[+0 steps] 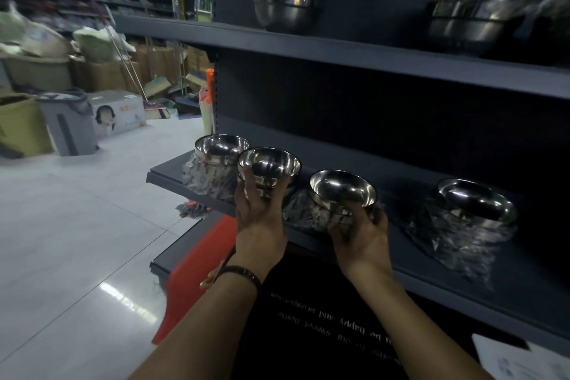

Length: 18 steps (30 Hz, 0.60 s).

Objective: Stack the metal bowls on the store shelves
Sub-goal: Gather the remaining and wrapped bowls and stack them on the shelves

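Placing looked under way: left hand gripped the left stack, right hand gripped the right stack — both at the shelf front. Next, likely: settle each level, then let go.

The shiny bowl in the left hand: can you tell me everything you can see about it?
The bowl is round and looks like polished metal, with a mirror-bright inside. It sits upright, open side up, seemingly atop a few nested bowls. The left hand grips its lower part from the front. It is over the front of the dark lower shelf, close to a plastic-wrapped bowl stack on its left; whether they touch is unclear.
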### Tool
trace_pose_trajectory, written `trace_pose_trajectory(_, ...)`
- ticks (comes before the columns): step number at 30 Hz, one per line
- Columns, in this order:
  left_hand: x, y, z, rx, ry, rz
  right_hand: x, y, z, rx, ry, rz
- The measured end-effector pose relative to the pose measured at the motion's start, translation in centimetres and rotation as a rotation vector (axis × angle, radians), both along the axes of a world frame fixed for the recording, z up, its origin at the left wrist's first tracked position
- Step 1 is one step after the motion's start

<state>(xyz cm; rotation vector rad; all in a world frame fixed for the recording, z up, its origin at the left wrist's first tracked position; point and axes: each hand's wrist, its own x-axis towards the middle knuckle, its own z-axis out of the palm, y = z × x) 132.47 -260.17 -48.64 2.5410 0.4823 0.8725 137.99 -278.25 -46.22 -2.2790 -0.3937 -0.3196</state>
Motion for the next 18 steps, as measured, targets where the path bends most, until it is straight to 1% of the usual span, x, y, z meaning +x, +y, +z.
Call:
trace_pose_trajectory(7,-0.3,0.1,-0.1,0.002,0.037,-0.033,-1.5,1.2,-0.4,0.059,-0.042,0.074)
trace_pose_trajectory(10,-0.3,0.3,0.1,-0.014,0.054,-0.041,-1.9,1.9,-0.4,0.074,-0.002,0.085)
trace_pose_trajectory(18,-0.5,0.4,0.0,-0.003,0.070,-0.031,-1.7,1.5,-1.1,0.020,-0.016,0.120)
